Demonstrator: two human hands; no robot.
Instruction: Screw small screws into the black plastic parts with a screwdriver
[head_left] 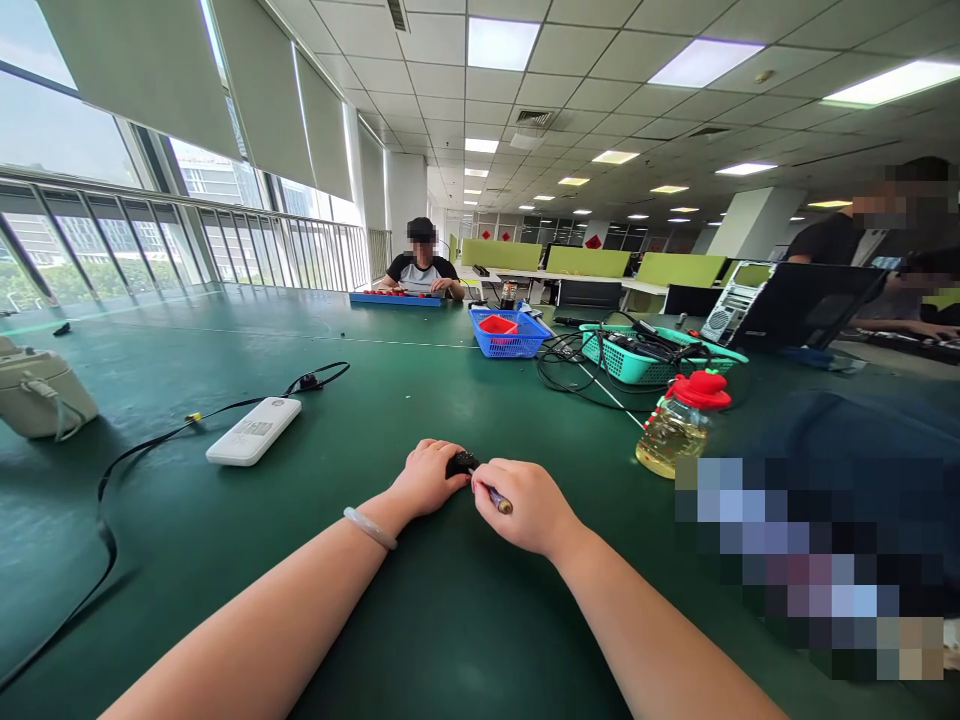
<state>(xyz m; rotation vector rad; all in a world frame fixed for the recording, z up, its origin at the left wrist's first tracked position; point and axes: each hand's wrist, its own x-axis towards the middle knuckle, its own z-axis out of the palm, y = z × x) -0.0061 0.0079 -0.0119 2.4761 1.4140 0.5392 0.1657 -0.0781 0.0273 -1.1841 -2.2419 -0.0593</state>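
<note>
My left hand [427, 476], with a pale bangle on its wrist, steadies a small black object [462, 463] on the green tabletop [450, 620]. What kind of object it is I cannot make out, as my fingers cover part of it. Closed around a small screwdriver [499, 500] is my right hand [529, 503]. The handle's dark, brownish end sticks out toward me. Its thin shaft points at the black object; the tip is hidden, so contact is unclear.
A white power bank [255, 432] and a black cord [109, 480] lie to the left. Beyond my hands are a blue basket [510, 342], a green basket [634, 370] with cables and a red-lidded bottle [679, 430]. One person [422, 268] sits across; others are at right.
</note>
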